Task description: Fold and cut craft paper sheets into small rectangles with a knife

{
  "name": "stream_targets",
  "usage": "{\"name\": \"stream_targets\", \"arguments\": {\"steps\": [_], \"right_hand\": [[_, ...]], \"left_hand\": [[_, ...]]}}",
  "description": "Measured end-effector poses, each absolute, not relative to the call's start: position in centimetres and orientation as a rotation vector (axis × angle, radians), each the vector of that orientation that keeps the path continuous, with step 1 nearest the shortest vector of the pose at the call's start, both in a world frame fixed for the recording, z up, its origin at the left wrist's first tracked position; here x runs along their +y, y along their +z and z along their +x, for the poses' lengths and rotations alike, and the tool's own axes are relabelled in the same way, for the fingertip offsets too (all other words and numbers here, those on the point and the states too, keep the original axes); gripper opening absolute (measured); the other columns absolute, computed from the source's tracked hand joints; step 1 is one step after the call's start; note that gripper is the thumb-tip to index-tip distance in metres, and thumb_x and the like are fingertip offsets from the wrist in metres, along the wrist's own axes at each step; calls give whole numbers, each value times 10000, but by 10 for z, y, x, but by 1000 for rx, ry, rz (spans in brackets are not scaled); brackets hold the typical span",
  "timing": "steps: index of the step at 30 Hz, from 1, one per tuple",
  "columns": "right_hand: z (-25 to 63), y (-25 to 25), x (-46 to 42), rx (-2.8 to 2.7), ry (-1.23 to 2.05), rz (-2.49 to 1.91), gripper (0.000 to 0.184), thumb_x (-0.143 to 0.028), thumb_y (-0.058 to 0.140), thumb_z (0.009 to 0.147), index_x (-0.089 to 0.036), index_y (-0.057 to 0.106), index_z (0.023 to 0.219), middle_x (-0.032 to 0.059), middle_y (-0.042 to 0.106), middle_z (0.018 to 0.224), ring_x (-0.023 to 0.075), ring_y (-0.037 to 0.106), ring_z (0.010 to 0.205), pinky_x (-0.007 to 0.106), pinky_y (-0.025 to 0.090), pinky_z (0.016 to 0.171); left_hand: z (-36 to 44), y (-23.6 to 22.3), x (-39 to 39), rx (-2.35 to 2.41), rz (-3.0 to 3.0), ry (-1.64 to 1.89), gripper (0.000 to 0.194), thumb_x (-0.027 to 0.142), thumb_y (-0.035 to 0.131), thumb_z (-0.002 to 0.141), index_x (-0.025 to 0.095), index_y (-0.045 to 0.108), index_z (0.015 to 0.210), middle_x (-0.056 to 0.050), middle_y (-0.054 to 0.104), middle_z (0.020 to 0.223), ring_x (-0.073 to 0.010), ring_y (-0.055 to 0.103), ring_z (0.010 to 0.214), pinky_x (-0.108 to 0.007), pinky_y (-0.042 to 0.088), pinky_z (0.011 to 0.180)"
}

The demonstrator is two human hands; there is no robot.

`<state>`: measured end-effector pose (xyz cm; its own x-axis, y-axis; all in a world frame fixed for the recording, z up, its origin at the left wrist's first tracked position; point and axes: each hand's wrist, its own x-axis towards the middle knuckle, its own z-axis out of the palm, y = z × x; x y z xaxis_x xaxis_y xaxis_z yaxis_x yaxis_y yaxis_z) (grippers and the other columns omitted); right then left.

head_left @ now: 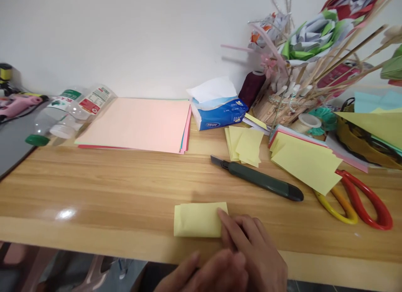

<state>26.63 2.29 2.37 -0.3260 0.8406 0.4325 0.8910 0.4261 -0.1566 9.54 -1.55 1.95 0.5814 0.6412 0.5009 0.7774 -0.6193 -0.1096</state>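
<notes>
A folded piece of yellow paper (pixel 201 220) lies near the front edge of the wooden table. At its right end, my right hand (pixel 256 246) grips it, with the index finger on top and the thumb by the lower corner. My left hand (pixel 205 275) is just below the paper, slightly blurred and partly cut off by the frame. Its thumb stands apart from the fingers, and nothing shows in it. Beyond the paper rests a dark green utility knife (pixel 260 179) with its blade out, pointing left.
Small yellow paper pieces (pixel 246 143) and a larger yellow stack (pixel 304 160) lie behind the knife. Red and yellow scissors handles (pixel 366 202) are at right. Farther back are pink paper sheets (pixel 138 124), a tissue pack (pixel 220 109), plastic bottles (pixel 56 112) and paper flowers (pixel 317 36).
</notes>
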Motion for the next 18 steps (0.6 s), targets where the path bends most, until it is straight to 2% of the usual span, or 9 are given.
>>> {"name": "stream_targets", "arguments": {"steps": [3, 5, 10, 18], "right_hand": [[272, 22, 25, -2298, -144, -1383, 299, -226, 368, 938, -210, 615, 1106, 3, 620, 738, 112, 588, 659, 190, 447, 566], [274, 20, 27, -2298, -164, -1381, 277, -254, 405, 930, -208, 622, 1096, 5, 620, 734, 114, 588, 653, 192, 451, 564], [271, 18, 27, -2287, -118, -1349, 303, -281, 382, 946, -198, 630, 1098, 18, 612, 735, 115, 579, 658, 200, 449, 596], [261, 12, 18, -2130, 9, -1497, 319, -265, 350, 959, -213, 626, 1111, 25, 608, 755, 146, 545, 687, 269, 418, 660]], "left_hand": [[104, 15, -8, -1116, -2462, -595, 370, 346, 431, 926, 146, 565, 1207, -53, 509, 1353, -227, 306, 1350, -349, 189, 1146], [106, 12, -6, -1150, -2438, -569, 407, 364, 378, 940, 101, 575, 1181, -105, 515, 1340, -258, 315, 1344, -409, 183, 1141], [102, 7, -13, -1251, -2407, -526, 429, 417, 411, 932, 133, 555, 1219, -94, 476, 1378, -281, 300, 1347, -431, 190, 1137], [101, 7, -14, -1328, -2447, -513, 368, 317, 502, 904, 179, 532, 1244, -49, 353, 1467, -325, 230, 1363, -464, 165, 1138]]}}
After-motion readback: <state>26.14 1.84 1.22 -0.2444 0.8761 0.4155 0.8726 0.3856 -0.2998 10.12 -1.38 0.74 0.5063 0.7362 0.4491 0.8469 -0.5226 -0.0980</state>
